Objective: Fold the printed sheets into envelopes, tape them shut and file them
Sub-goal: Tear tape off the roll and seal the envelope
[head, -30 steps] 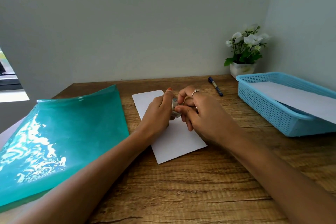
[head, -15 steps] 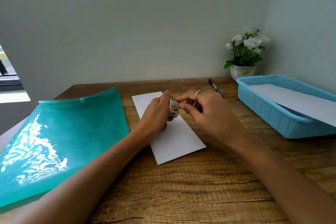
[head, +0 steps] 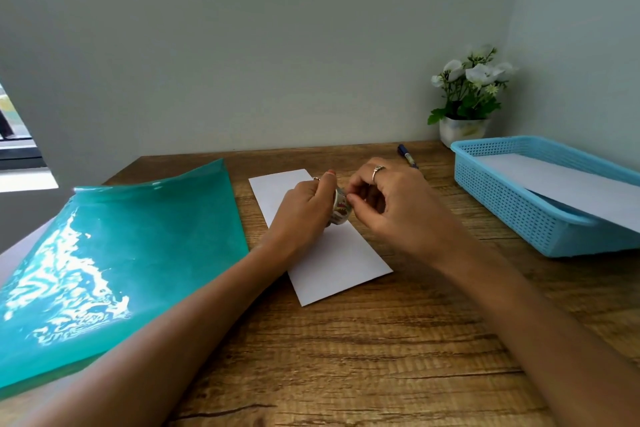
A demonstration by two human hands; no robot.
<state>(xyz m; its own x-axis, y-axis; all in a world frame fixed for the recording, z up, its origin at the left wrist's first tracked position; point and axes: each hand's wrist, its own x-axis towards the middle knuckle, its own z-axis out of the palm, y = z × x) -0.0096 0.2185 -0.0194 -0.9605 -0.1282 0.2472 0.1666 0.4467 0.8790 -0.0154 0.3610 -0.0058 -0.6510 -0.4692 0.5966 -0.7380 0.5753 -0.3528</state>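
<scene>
Tape (head: 340, 207), a small patterned roll, is being held above the folded white sheet (head: 320, 236) near the middle of the table (head: 381, 357). The left hand (head: 304, 208) is gripping the roll, its fingers curled round it, while the right hand (head: 398, 208) is pinching at the roll's edge with thumb and forefinger, the other fingers loosely curled; it is probably picking for the loose end.

Risks, as I judge them: the end may be tearing off short or sticking to the fingers, and since neither hand is pressing on the sheet, its fold may be springing open or sliding before any tape is reaching it.

At 9 o'clock of the sheet a teal folder (head: 114, 270) is lying part open; at 3 o'clock a blue basket (head: 512, 204) is holding another white paper (head: 568, 184), so filing is not yet done for this one.
</scene>
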